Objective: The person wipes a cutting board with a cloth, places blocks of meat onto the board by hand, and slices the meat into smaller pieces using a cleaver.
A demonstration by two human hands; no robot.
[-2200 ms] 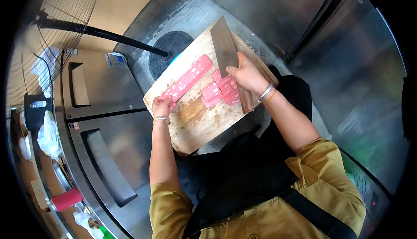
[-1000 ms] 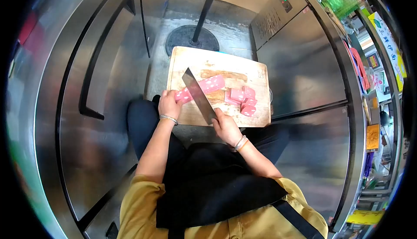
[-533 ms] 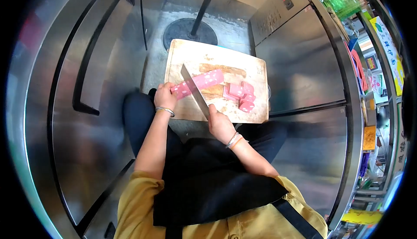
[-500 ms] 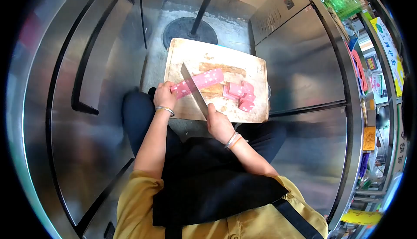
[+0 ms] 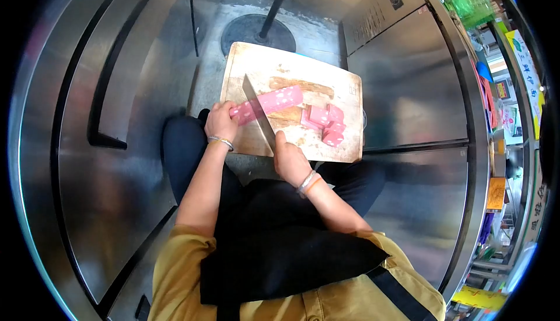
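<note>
A long pink piece with white spots lies slantwise on the wooden board. My left hand is closed around its left end. In my right hand is the handle of a cleaver, whose blade crosses the long piece a short way from my left fingers. Whether the blade has gone into the piece cannot be made out. Several shorter pink pieces are bunched on the board's right side, some overlapping.
Behind the board a black pole rises from a round black base. Steel cabinets flank both sides. Shelves at the far right hold a green bag, an orange box and other packages.
The view has swung round since the earliest frame. There the cleaver stood by the shorter pieces; now it lies across the long piece. Over the last half second hands and blade have barely moved.
</note>
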